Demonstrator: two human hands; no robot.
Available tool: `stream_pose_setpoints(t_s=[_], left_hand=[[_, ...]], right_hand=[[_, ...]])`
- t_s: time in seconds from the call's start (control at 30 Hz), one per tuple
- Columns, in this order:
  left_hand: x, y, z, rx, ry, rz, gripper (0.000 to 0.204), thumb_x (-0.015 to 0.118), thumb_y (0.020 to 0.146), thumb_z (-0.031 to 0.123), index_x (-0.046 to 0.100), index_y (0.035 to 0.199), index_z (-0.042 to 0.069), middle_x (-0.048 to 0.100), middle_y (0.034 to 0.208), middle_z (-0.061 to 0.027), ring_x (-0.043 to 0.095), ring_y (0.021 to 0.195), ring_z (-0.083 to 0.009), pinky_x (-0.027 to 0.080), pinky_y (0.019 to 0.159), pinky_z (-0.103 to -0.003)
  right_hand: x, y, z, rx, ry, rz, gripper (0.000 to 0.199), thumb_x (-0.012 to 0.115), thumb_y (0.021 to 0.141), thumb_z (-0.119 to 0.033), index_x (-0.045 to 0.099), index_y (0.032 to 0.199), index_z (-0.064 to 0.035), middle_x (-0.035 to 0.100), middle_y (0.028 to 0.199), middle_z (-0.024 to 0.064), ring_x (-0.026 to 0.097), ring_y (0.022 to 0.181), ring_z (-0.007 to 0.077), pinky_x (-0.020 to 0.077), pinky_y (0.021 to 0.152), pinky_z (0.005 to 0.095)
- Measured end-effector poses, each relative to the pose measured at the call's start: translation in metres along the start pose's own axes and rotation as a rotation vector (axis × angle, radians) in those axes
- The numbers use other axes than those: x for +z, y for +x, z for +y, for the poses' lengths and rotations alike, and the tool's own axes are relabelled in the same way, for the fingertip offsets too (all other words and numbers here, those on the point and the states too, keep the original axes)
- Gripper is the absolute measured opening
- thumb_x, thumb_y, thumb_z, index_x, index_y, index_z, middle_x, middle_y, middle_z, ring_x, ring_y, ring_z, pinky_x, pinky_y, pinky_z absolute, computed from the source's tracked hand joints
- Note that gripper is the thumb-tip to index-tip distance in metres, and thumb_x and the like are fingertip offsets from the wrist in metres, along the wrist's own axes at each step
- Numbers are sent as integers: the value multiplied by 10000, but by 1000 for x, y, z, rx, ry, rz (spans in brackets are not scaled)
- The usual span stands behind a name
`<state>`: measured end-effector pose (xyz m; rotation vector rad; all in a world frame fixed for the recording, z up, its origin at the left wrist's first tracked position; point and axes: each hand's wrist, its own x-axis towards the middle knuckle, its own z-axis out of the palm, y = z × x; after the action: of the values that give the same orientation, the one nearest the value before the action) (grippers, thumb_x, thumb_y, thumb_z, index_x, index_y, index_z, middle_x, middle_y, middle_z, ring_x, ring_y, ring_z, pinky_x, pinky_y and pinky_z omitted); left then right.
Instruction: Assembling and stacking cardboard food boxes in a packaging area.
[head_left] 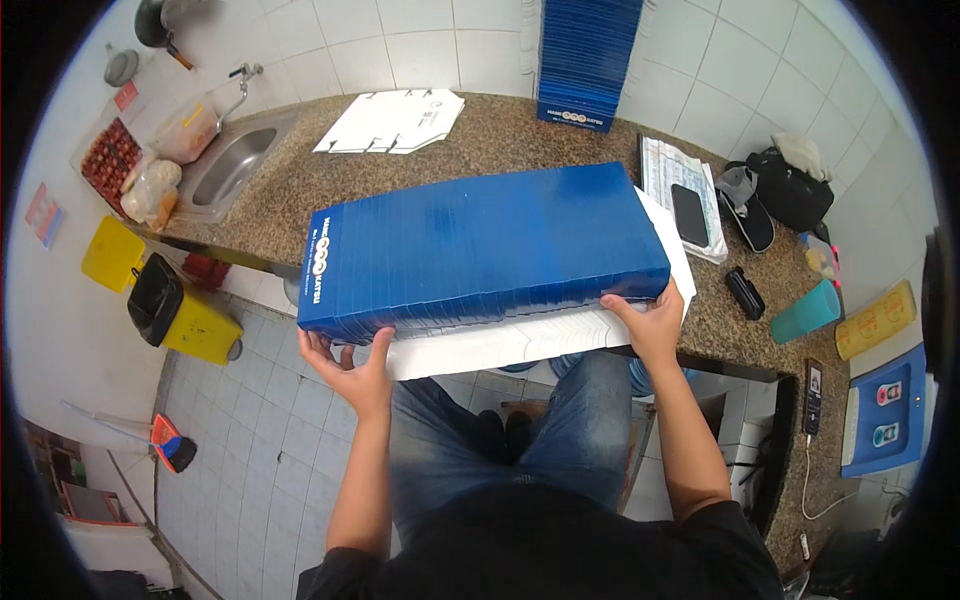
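Observation:
A long stack of nested blue cardboard food boxes lies on its side along the counter's front edge, with white flaps showing along its near side and right end. My left hand grips the stack's near left corner, thumb on the near face and fingers curled around the end. At the near right corner my right hand holds it too, thumb up on the blue edge; its other fingers are partly hidden beneath. Behind the stack, a flat white cardboard blank lies on the counter.
Another tall blue box stack stands against the tiled wall. To the right are a black phone on papers, a black bag, a teal cup and a yellow cup. A steel sink and yellow bin are left.

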<state>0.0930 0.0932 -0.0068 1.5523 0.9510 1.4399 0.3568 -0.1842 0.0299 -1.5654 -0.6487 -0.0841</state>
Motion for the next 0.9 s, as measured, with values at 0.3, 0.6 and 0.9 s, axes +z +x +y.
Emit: stream_pose_setpoints(t_s=[0.3, 0.6, 0.9], left_hand=[[-42, 50, -27, -5, -247, -282, 937, 780, 903, 482, 269, 1597, 115, 484, 1480, -139, 509, 1346, -264, 452, 1047, -439], [-38, 59, -32, -317, -549, -533, 694, 473, 1098, 502, 245, 1627, 113, 440, 1554, -142, 545, 1357, -333, 548, 1022, -513], [22, -30, 30, -411, -998, -625, 640, 525, 1102, 345, 194, 1616, 156, 436, 1551, -132, 553, 1331, -320, 522, 1033, -512]], right_hand=[[-19, 11, 8, -27, 132, -169, 537, 910, 776, -60, 621, 1217, 45, 734, 1107, 114, 689, 1016, 193, 530, 950, 343], [-35, 35, -44, 64, 59, -246, 357, 877, 817, -75, 712, 1114, 35, 758, 1048, 88, 682, 949, 146, 544, 906, 328], [-67, 172, -290, -533, -571, -488, 434, 848, 845, -275, 701, 1157, -12, 760, 1022, 88, 720, 868, 200, 566, 840, 336]])
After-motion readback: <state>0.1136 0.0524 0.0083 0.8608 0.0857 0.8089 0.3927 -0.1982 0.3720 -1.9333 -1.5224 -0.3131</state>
